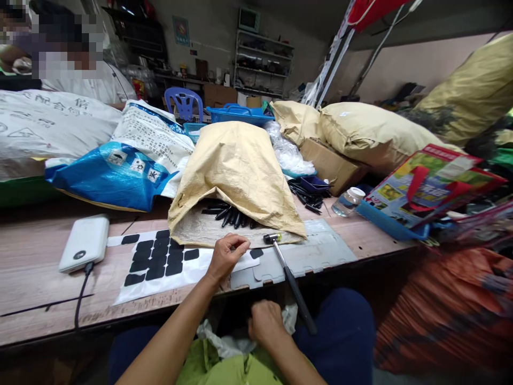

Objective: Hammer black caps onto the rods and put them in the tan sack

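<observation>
My left hand [226, 255] is over the table's front edge, its fingers curled in a pinch; anything held there is hidden. Just beyond it, a tan woven sack [236, 160] gapes toward me, with several slim black pen-like pieces [234, 216] in its mouth. Beside that hand lies a white sheet [176, 278] bearing black rounded patches [154, 259]. Closed over my lap, my right hand [266, 322] is close to a whitish plastic bag [228, 345]; its grip is hidden. A small hammer [294, 291] rests with its head by the sack and its dark handle overhanging the edge.
A white power bank [85, 245] with a cable lies at left. Large blue-and-white sacks [132, 155] stand behind it. To the right are a clear jar [348, 202], a cardboard box [332, 160] and a blue tray [388, 219]. A person [86, 80] is at far left.
</observation>
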A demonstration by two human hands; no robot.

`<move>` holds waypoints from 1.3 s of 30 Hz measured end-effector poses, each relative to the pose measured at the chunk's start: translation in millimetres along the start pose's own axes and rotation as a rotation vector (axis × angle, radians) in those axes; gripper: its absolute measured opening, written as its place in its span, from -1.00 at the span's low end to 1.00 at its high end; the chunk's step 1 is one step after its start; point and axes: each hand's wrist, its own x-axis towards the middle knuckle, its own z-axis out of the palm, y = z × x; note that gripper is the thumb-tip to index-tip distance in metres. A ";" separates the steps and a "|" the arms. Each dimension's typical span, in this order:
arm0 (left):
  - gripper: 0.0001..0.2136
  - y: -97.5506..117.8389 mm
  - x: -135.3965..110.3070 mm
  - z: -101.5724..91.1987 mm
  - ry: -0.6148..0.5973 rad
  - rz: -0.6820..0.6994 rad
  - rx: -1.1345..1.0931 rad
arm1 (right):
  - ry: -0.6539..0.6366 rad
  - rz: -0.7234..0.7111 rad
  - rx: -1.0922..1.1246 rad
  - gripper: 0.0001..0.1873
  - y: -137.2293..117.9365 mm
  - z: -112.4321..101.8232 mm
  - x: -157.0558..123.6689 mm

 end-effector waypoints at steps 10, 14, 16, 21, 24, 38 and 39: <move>-0.74 20.3 46.4 19.0 0.052 -0.262 0.597 | -0.123 -0.090 0.035 -0.65 16.6 53.8 9.0; -0.72 29.4 83.6 36.3 -0.047 -0.320 0.868 | -0.136 -0.090 0.018 -0.69 20.0 57.0 4.7; -0.73 29.8 92.6 43.0 -0.092 -0.328 0.915 | -0.118 -0.090 0.013 -0.69 20.2 55.4 3.1; -0.86 27.4 82.7 40.7 -0.142 -0.267 0.925 | -0.108 -0.107 0.008 -0.71 18.2 49.6 -1.3; -0.94 23.1 64.7 26.8 -0.160 -0.184 0.929 | -0.106 -0.118 0.008 -0.71 16.4 45.0 -3.7; -0.66 4.5 22.6 -33.9 -0.193 -0.178 0.599 | 0.113 -0.348 0.398 -0.74 9.6 -40.3 -55.7; -0.66 3.3 22.5 -34.8 -0.202 -0.172 0.589 | 0.134 -0.362 0.427 -0.75 8.9 -49.5 -60.1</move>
